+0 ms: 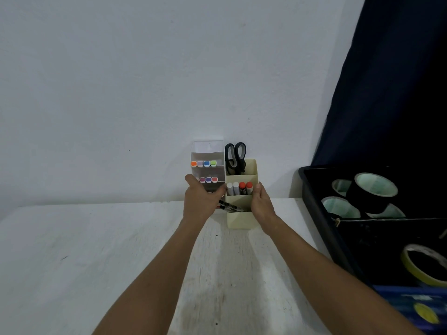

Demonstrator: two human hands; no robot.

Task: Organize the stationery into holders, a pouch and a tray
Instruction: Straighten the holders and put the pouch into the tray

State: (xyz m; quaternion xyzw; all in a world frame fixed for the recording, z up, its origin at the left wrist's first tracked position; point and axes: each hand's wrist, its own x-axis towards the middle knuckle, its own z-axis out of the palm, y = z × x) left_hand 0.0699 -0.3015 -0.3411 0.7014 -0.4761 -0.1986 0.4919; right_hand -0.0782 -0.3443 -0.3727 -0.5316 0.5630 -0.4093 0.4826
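- White holder (208,153): stands at the centre of the frame against the wall, at the far edge of the table (72,262). Its stepped compartments hold two rows of markers (203,163) with coloured caps, one row above the other.
- Cream holder (239,220): stands just right of the white holder, touching it or nearly so. Its rear compartment holds black-handled scissors (235,155), handles up. Its middle compartment holds four sticks (239,187), two with white caps and two with orange-red caps.
- Left hand (202,201): lies over the lower front of the white holder, fingers curled around its left side and thumb towards the cream holder. It grips the holder.
- Right hand (262,204): grips the right wall of the cream holder, thumb on the near side and fingers wrapped behind.
- Pens (229,206): dark, with a red mark, lying at a slant between the two hands at the front of the holders. Which compartment they rest in cannot be told.
- Black tray (314,201): sits at the right edge of the frame, well apart from the holders. It contains several rolls of tape (373,192), one black roll resting on pale-cored ones, and a yellow-rimmed roll (423,267) nearer the lower right.
- Dark curtain (387,81): hangs in the upper right of the frame.
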